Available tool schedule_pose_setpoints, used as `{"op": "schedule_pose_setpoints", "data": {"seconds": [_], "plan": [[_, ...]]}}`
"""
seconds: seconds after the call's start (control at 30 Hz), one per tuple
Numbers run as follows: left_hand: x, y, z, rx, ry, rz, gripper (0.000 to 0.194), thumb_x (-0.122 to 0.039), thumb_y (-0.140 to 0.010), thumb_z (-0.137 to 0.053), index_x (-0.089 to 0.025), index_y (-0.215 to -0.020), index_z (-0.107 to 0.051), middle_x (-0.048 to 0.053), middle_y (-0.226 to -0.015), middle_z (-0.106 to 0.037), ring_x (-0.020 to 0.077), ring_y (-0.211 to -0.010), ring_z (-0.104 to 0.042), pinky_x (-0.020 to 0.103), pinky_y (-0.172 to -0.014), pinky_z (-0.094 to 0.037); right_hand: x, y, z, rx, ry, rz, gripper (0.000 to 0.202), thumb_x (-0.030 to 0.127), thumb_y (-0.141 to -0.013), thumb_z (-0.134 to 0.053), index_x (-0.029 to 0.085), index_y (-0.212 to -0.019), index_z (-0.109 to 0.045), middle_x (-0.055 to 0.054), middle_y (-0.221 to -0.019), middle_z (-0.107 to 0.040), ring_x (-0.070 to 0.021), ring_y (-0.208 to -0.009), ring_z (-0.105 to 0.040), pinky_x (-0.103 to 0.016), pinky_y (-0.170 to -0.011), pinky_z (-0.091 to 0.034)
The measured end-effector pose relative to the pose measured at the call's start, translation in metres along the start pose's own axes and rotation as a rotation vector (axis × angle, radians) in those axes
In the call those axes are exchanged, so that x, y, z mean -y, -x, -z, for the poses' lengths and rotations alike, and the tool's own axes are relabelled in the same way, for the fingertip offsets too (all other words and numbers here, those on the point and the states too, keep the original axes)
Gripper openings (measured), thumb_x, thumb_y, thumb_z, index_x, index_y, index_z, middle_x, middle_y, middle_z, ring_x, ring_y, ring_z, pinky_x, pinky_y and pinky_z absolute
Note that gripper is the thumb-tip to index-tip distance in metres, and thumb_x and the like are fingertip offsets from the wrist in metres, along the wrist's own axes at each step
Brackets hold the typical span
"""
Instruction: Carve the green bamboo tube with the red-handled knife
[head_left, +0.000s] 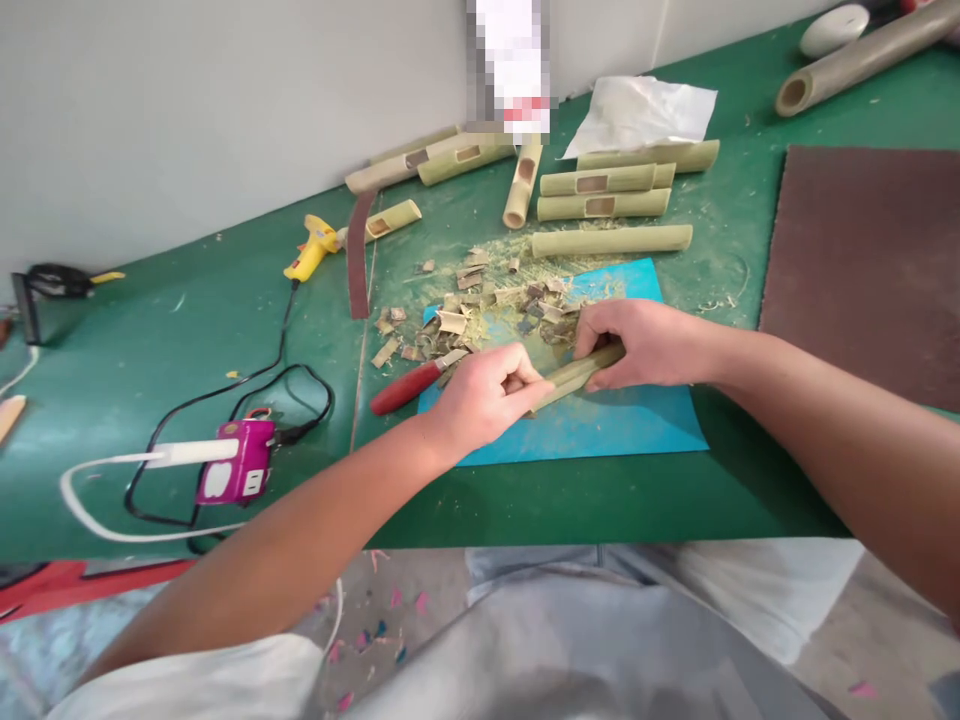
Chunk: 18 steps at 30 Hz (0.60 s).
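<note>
A bamboo tube [576, 380] lies slantwise between my hands over a blue sheet [592, 437]. My left hand [491, 395] is closed on its near left end, thumb and fingers pinched together. Round the far right end curl the fingers of my right hand [626, 340], which hides that end. Just left of my left hand rests a knife with a red handle [405, 388]; part of its blade is covered by wood bits. Bamboo chips [453, 322] and pale shavings are heaped beyond my hands, partly on the blue sheet.
Several cut bamboo tubes [611, 240] lie at the back, some with rectangular openings. A yellow glue gun [311, 250], a brown strip [360, 260] and a purple power adapter [236, 462] with cables are on the left. A brown mat [862, 270] covers the table's right side.
</note>
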<state>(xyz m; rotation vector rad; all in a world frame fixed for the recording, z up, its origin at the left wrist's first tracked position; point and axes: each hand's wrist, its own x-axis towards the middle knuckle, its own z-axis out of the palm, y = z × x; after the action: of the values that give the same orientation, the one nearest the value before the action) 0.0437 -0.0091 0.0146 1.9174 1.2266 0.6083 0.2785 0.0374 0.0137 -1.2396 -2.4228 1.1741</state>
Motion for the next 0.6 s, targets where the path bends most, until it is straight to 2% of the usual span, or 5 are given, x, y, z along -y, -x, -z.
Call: {"op": "schedule_pose_setpoints", "data": {"seconds": [0.2, 0.3, 0.43, 0.5, 0.6], "plan": [[-0.005, -0.025, -0.018, 0.006, 0.079, -0.125, 0.030, -0.026, -0.081, -0.072, -0.018, -0.065, -0.048, -0.007, -0.057, -0.046, 0.0071, -0.051, -0.038, 0.021, -0.049, -0.029, 0.000, 0.000, 0.000, -0.021, 0.000, 0.018, 0.025, 0.033, -0.064, -0.076, 0.022, -0.081, -0.061, 0.000, -0.086, -0.062, -0.0163, -0.076, -0.053, -0.028, -0.064, -0.035], [-0.005, -0.013, -0.009, 0.023, 0.052, -0.061, 0.029, -0.026, -0.082, -0.072, -0.019, -0.065, -0.049, -0.007, -0.054, -0.045, 0.0071, -0.049, -0.038, 0.021, -0.048, -0.028, 0.001, 0.000, 0.001, 0.003, -0.008, 0.005, 0.025, 0.033, -0.064, -0.076, 0.023, -0.084, -0.064, 0.000, -0.088, -0.063, -0.0164, -0.077, -0.054, -0.028, -0.063, -0.036], [0.001, 0.007, 0.003, -0.040, 0.014, 0.017, 0.026, -0.024, -0.083, -0.070, -0.019, -0.065, -0.051, -0.007, -0.052, -0.046, 0.0074, -0.047, -0.039, 0.021, -0.046, -0.028, 0.002, 0.000, 0.001, 0.010, 0.002, -0.018, 0.026, 0.037, -0.065, -0.077, 0.024, -0.086, -0.066, 0.000, -0.088, -0.063, -0.0164, -0.075, -0.055, -0.029, -0.063, -0.036], [0.002, 0.002, -0.003, -0.044, 0.026, -0.008, 0.026, -0.025, -0.083, -0.070, -0.019, -0.067, -0.051, -0.007, -0.053, -0.046, 0.0076, -0.048, -0.039, 0.021, -0.047, -0.028, 0.002, 0.000, 0.000, -0.001, 0.005, -0.019, 0.026, 0.036, -0.065, -0.077, 0.023, -0.084, -0.065, 0.000, -0.088, -0.063, -0.0167, -0.076, -0.054, -0.029, -0.063, -0.036], [-0.003, -0.018, -0.017, -0.024, 0.069, -0.096, 0.030, -0.025, -0.082, -0.072, -0.019, -0.066, -0.049, -0.007, -0.056, -0.045, 0.0073, -0.051, -0.038, 0.022, -0.049, -0.029, 0.003, 0.000, 0.000, -0.020, 0.005, -0.001, 0.026, 0.034, -0.064, -0.076, 0.023, -0.082, -0.061, 0.000, -0.088, -0.062, -0.0172, -0.077, -0.054, -0.030, -0.064, -0.036]]}}
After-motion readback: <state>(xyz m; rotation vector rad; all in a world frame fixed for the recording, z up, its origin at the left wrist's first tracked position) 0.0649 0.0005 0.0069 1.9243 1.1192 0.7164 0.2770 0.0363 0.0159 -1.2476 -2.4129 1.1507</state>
